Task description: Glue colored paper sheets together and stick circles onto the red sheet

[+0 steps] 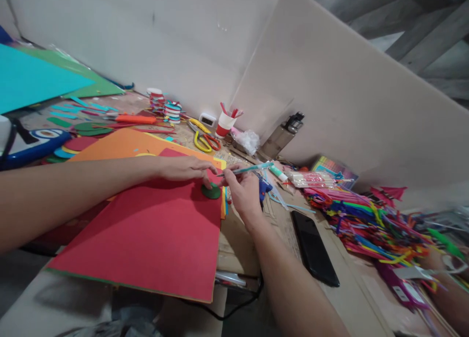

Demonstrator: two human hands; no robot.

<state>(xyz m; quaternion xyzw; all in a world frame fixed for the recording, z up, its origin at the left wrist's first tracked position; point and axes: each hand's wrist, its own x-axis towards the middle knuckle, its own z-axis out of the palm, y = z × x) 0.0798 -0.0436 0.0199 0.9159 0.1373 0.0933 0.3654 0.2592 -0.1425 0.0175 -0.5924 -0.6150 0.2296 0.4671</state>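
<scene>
My left hand (186,169) lies with its fingers stretched over a red sheet (154,244), fingertips touching a small green disc (211,191) near the sheet's right edge. Between the thumb and fingers of my right hand (242,185) is a slim light-blue pen (252,169). Its tip points left, close to the left fingertips and just above the disc. Whether the tip touches the disc or sheet, I cannot tell. Under the red sheet, orange sheets (120,144) and other coloured ones stick out.
A black phone (315,249) lies right of my forearm. Yellow-handled pliers (200,129), a red-and-white cup (224,124) and a grey bottle (280,136) stand or lie behind. Bundled pipe cleaners (366,224) fill the right side, where another person's arm (447,288) shows.
</scene>
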